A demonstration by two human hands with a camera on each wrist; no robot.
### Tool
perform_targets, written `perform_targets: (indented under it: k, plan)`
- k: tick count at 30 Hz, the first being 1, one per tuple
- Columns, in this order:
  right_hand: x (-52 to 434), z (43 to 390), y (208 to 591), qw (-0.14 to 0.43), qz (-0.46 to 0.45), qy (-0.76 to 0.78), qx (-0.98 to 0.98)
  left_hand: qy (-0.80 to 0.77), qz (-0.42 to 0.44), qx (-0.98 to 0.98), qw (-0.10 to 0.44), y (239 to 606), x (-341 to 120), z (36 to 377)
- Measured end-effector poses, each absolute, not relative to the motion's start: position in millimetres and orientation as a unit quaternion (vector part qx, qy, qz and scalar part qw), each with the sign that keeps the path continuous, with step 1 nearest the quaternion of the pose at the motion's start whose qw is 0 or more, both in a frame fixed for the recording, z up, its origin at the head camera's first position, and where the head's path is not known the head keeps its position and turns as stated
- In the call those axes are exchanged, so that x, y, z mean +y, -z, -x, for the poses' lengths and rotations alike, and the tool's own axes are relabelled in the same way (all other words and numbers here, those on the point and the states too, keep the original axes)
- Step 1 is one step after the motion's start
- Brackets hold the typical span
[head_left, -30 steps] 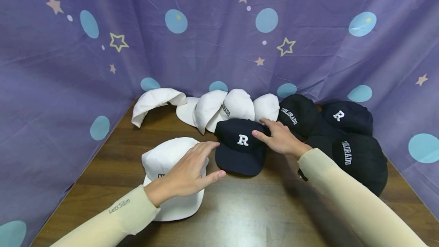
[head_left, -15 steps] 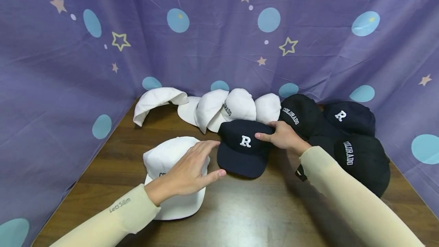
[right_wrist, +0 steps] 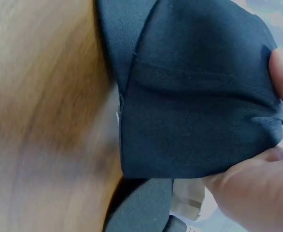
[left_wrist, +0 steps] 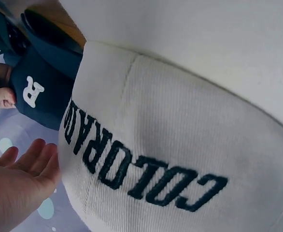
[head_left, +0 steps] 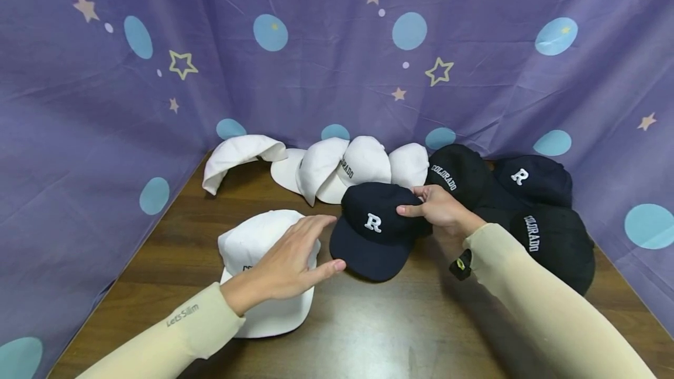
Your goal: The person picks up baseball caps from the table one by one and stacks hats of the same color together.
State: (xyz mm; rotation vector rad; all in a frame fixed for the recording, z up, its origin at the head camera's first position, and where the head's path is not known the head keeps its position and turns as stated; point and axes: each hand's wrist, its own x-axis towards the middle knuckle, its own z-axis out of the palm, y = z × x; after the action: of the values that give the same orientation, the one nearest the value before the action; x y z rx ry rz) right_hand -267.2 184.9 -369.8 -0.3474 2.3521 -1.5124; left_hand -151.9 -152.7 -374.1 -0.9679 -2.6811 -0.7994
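In the head view, my right hand (head_left: 442,210) pinches the back right side of a navy baseball cap (head_left: 371,253) with a white R, thumb on the outside. The cap leans slightly; its brim faces me. The right wrist view shows the side of this navy cap (right_wrist: 194,125) creased between thumb and fingers. My left hand (head_left: 286,262) is spread over a white COLORADO cap (head_left: 260,238) on the table, fingers nearly straight. Beside that white cap (left_wrist: 146,116) in the left wrist view, its fingers (left_wrist: 40,162) extend; whether they touch it I cannot tell.
Several white caps (head_left: 365,159) stand in a row along the back of the wooden table (head_left: 174,238), one folded cap (head_left: 242,154) at the far left. Black and navy caps (head_left: 558,244) cluster at the right. A purple curtain (head_left: 337,75) hangs behind.
My right hand has gone from hovering at the navy cap to pinching it. The cap has tilted and shifted a little, its brim coming toward me. My left hand stays in place.
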Motion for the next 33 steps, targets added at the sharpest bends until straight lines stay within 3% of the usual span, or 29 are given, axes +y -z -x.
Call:
perform_targets:
  k: [7,33]
  plan:
    - [193.8,260.9,370.5,0.233,0.15,0.656,0.702,0.265,0.315,-0.908,0.085,372.1,-154.1,152.7]
    - [207.2,247.2,374.7,0.282,0.321,0.651,0.628,0.254,0.325,-0.905,0.098,364.7,-158.3,152.8]
